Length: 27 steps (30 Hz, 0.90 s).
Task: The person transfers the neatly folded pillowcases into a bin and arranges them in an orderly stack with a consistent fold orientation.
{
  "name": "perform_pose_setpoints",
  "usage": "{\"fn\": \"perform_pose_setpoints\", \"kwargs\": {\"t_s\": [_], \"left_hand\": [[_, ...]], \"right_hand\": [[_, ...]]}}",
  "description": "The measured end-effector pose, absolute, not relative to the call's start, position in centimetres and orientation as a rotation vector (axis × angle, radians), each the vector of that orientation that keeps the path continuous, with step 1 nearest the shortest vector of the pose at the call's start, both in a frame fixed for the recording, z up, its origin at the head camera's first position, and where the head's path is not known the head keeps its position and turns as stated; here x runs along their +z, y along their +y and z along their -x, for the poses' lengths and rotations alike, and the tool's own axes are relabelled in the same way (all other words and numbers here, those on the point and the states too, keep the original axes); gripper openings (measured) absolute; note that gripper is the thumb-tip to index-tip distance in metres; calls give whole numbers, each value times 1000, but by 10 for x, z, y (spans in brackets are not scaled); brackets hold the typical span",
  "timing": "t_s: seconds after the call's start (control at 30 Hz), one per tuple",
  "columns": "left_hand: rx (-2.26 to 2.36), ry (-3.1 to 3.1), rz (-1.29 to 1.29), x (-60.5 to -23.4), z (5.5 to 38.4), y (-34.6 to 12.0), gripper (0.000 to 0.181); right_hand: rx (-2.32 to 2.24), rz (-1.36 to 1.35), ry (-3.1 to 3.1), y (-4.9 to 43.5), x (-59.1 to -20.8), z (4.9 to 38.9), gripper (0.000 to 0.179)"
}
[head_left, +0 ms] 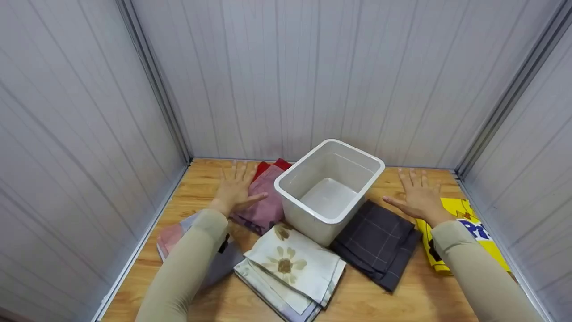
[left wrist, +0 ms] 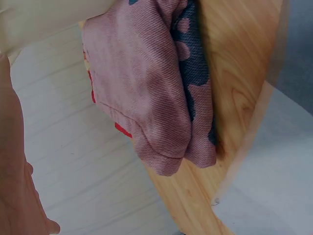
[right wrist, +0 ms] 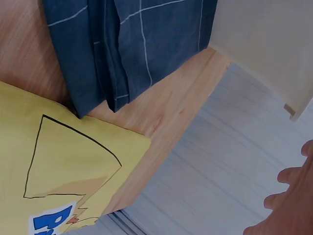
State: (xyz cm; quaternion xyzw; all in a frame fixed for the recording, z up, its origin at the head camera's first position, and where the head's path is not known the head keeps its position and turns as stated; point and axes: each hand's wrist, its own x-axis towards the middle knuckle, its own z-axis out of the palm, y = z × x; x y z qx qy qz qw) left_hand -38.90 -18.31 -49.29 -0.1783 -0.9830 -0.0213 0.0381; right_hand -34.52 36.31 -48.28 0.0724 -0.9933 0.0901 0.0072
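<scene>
My left hand (head_left: 234, 190) is held with fingers spread, over the left edge of a folded pink cloth (head_left: 263, 192) in the head view; it grips nothing. On the other side my right hand (head_left: 420, 197) is also spread, between a folded dark checked cloth (head_left: 380, 241) and a folded yellow printed cloth (head_left: 460, 223). A white plastic bin (head_left: 328, 219) stands between the hands with its inside bare. In front of it lies a folded white cloth with brown flowers (head_left: 286, 264). The left forearm partly hides a grey and pink cloth (head_left: 170, 237).
The things stand on a wooden tabletop (head_left: 201, 179). White panel walls (head_left: 286, 80) close it in at the back and on both sides. A bit of red cloth (head_left: 282, 163) shows behind the pink one.
</scene>
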Motion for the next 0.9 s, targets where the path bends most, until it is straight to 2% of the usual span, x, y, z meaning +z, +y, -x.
{"fn": "perform_pose_setpoints", "kwargs": {"t_s": [0.9], "left_hand": [[-179,-3084,509,-541,379,-180,100]], "right_hand": [[390,-232,-3157,363,-523,337,112]]}}
